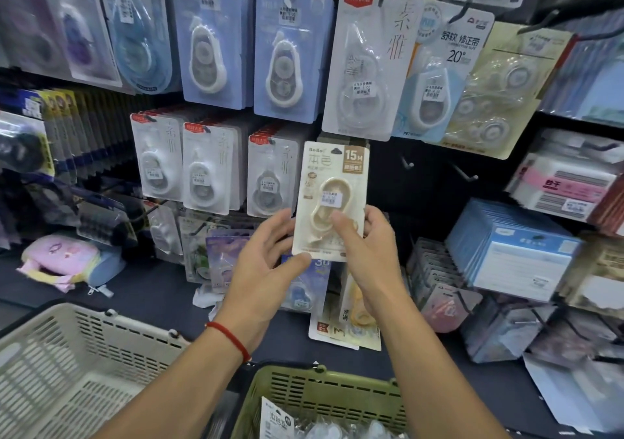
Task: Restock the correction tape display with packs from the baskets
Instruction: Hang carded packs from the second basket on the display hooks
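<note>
Green basket [324,391] sits nearest, packs inside. Above it, the left hand [266,256] and right hand [368,246] both pinch a cream correction tape pack [332,185], upright before the display's bare hooks [464,173].

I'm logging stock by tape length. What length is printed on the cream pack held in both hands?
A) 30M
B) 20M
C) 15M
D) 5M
C: the cream cardboard correction tape pack, held by the left hand and right hand, reads 15M in its brown top corner.
</note>
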